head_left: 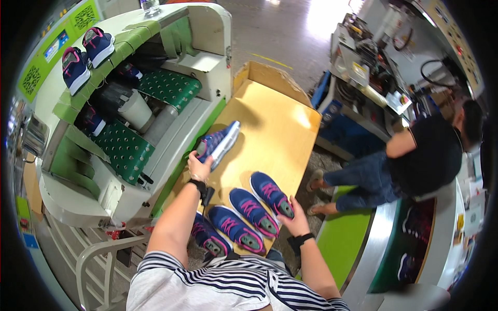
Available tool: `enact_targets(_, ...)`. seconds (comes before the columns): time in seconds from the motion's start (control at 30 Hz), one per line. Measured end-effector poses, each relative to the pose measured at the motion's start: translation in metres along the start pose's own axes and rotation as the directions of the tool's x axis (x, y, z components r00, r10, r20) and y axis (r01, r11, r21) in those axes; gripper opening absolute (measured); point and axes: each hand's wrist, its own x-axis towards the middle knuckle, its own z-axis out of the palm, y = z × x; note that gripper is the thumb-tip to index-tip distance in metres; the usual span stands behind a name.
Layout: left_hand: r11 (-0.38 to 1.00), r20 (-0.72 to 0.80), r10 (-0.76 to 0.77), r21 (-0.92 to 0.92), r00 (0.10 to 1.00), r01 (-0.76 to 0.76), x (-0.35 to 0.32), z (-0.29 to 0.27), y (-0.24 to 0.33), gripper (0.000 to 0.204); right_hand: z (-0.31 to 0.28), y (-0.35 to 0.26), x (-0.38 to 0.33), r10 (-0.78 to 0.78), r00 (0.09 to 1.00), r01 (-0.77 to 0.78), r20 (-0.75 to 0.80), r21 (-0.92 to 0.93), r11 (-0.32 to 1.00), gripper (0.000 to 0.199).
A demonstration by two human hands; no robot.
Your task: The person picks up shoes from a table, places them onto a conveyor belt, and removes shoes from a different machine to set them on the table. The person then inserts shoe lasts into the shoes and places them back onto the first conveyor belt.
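Observation:
My left hand (199, 168) is closed around the heel of a navy sneaker (211, 143) with a white sole. That shoe is tilted on its side over the tan tabletop (275, 129), its toe pointing away and its sole turned right. On the right, my right hand (296, 220) grips the heel end of another navy sneaker (268, 189) with pink laces, the outermost of a row at the near edge. Beside it lie a second laced sneaker (248, 206), a third sneaker (231, 224) and a further sneaker (205, 233), partly hidden by my left forearm.
At left stands a white machine (218, 52) with green perforated belts (168, 87) and sneakers inside. Two sneakers (98, 46) rest on its padded top. A metal railing (98, 259) is at lower left. A co-worker (420, 155) stands at right near a cluttered bench and a conveyor (384, 249).

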Motion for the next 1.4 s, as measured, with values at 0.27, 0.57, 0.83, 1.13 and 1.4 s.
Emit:
enact_targets(0.27, 0.914, 0.579, 0.401, -0.206, 0.71, -0.348, -0.013, 0.005, 0.069, 0.097, 0.005, -0.002, 0.018, 0.012, 0.998, -0.01, 0.069, -0.031, 0.999, 0.076)
enact_targets(0.57, 0.479, 0.467, 0.011, -0.779, 0.884, 0.405, -0.054, -0.091, 0.107, 0.072, -0.01, -0.055, 0.115, 0.082, 0.995, -0.095, 0.05, 0.42, 0.903, 0.047)
enact_targets(0.83, 0.855, -0.48, 0.008, -0.452, 0.877, -0.255, -0.039, -0.228, 0.149, 0.079, 0.13, -0.31, 0.267, -0.605, 0.796, 0.562, -0.025, 0.404, 0.722, 0.055)
enact_targets(1.13, 0.936, -0.304, 0.217, -0.205, 0.928, -0.286, -0.053, -0.244, 0.118, 0.072, 0.205, -0.295, 0.267, -0.718, 0.658, 0.717, 0.228, 0.101, 0.689, 0.081)
enact_targets(1.4, 0.859, 0.618, 0.168, 0.289, 0.768, -0.421, -0.221, -0.158, 0.0, 0.077, 0.042, -0.086, 0.03, -0.186, 0.799, 0.288, 0.572, -0.092, 0.953, 0.085)
